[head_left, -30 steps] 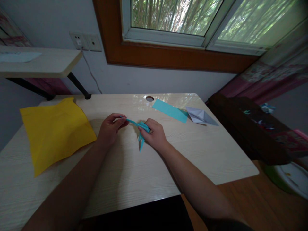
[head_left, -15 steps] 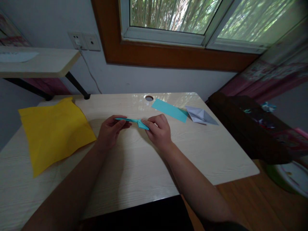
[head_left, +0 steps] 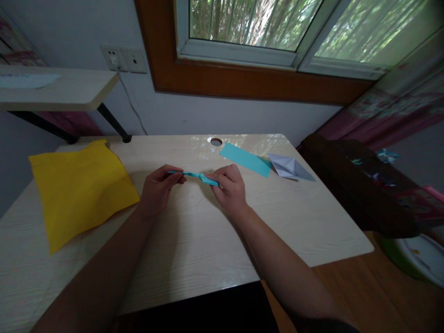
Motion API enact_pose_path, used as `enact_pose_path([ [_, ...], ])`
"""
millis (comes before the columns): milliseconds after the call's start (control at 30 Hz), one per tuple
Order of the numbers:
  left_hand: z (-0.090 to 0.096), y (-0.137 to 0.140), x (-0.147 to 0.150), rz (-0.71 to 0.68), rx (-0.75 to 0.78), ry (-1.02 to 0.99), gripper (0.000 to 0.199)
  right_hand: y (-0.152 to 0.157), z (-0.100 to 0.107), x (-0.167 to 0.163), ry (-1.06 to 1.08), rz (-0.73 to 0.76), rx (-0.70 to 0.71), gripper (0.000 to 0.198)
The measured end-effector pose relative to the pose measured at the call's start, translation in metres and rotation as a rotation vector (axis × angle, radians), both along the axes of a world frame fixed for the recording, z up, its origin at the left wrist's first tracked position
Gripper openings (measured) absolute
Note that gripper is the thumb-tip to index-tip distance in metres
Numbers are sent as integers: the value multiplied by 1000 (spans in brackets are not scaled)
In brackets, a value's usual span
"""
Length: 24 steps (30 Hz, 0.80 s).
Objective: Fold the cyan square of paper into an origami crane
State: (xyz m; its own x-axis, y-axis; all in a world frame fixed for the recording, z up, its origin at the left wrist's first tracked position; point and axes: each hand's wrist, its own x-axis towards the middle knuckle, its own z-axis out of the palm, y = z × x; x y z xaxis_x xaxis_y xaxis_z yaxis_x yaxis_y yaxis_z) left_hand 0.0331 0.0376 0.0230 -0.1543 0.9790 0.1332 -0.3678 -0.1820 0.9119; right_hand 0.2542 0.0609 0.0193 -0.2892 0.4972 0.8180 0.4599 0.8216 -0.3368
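Note:
A folded piece of turquoise paper (head_left: 193,174) is held between both hands above the middle of the desk (head_left: 208,245). My left hand (head_left: 160,187) pinches its thin left end between thumb and fingers. The wider right end sits in the closed thumb and fingers of my right hand (head_left: 229,187), which hide part of it. Its folds are too small to make out fully. Beyond my right hand lies a flat turquoise paper strip (head_left: 244,159), and beside that a folded white paper (head_left: 289,166).
A large yellow sheet (head_left: 79,189) lies on the desk at the left, its edges curling. Behind it, a raised shelf (head_left: 58,88) stands on black legs. The desk has a round cable hole (head_left: 216,142) near its back edge. Dark brown furniture (head_left: 354,185) stands at the right.
The right end of the folded turquoise paper has tilted flatter and shows a thinner profile. Both hands keep their hold and have hardly moved.

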Motion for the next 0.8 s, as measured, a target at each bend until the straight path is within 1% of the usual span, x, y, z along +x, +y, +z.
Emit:
enact_pose_path([
  [200, 1, 1, -1, 18, -1, 33, 21, 1, -1, -1, 63, 31, -108, 17],
  [333, -1, 2, -5, 40, 3, 6, 19, -1, 1, -3, 91, 52, -190, 12],
  [433, -3, 5, -10, 94, 20, -26, 20, -1, 1, -4, 129, 68, -272, 9],
  [533, -3, 7, -12, 133, 54, -73, 22, -1, 2, -5, 162, 63, -334, 13],
  [667, -2, 6, -8, 67, 68, -105, 25, -1, 2, -6, 191, 79, -403, 24],
  [767, -2, 3, 1, -22, 37, -62, 43, -2, 2, -9, 203, 129, -466, 29],
  [800, -2, 2, 4, -47, 18, -29, 45, -3, 2, -10, 201, 145, -487, 30],
])
